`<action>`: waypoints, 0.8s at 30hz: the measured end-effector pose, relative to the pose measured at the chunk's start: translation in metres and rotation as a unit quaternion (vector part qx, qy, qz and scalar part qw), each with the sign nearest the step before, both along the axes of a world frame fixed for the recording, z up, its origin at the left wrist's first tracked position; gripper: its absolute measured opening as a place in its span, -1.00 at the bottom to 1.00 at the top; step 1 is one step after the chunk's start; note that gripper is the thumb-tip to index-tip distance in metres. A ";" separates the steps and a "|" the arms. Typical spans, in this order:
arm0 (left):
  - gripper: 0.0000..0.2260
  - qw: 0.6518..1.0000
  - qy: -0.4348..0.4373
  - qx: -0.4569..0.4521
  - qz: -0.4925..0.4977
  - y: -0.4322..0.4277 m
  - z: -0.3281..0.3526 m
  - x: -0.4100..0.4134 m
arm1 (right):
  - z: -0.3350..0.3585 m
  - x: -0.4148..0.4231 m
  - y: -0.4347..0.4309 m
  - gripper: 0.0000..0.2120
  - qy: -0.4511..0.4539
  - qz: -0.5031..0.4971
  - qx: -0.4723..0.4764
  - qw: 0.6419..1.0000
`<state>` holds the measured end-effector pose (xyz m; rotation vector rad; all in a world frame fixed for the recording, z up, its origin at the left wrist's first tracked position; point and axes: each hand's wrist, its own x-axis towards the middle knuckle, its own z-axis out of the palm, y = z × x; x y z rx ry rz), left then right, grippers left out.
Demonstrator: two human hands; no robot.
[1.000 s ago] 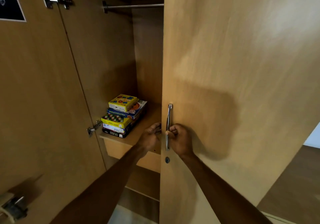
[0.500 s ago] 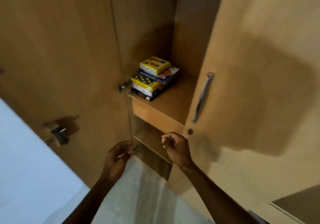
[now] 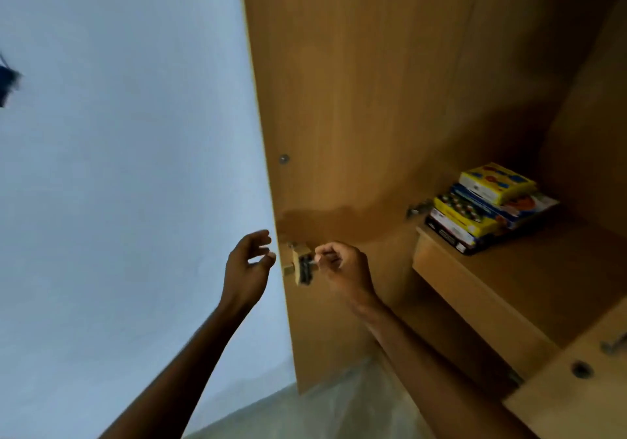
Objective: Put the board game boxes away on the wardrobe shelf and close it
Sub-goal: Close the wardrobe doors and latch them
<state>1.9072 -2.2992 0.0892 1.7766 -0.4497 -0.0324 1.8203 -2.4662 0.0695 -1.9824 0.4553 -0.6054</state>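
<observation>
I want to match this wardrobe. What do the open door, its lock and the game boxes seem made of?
Door: likely laminated board, matte wood-grain face, yellowish edge band.
Lock: seemingly brass-coloured metal with a dark part; blurred.
Game boxes: probably printed cardboard, colourful faces, flat crisp edges.

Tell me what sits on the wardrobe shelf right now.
A stack of board game boxes sits toward the left side of the shelf, a yellow box on top. Only edges of the lower boxes show; their lids are mostly covered.
</observation>
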 end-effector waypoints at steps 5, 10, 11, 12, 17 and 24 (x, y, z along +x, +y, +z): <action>-0.48 1.000 -0.023 0.007 0.015 -0.017 0.047 0.046 | 0.038 0.046 0.016 -0.90 -0.054 -0.014 0.003 0.998; -0.60 0.991 0.006 0.038 -0.126 -0.027 0.050 0.071 | 0.046 0.051 0.026 -0.88 -0.056 -0.052 0.011 0.997; -0.62 0.990 0.011 0.030 -0.138 -0.027 0.050 0.072 | 0.043 0.048 0.027 -0.89 -0.051 -0.060 0.010 0.997; -0.64 0.989 0.016 0.017 -0.145 -0.026 0.050 0.072 | 0.041 0.043 0.027 -0.90 -0.044 -0.070 0.008 0.997; -0.80 0.988 -0.002 -0.046 -0.147 -0.021 0.043 0.063 | 0.026 0.018 0.026 -0.83 -0.041 -0.120 0.026 0.992; -0.84 0.940 -0.093 -0.102 -0.312 -0.047 0.035 0.016 | 0.011 -0.045 0.029 -0.41 -0.069 -0.209 0.040 0.975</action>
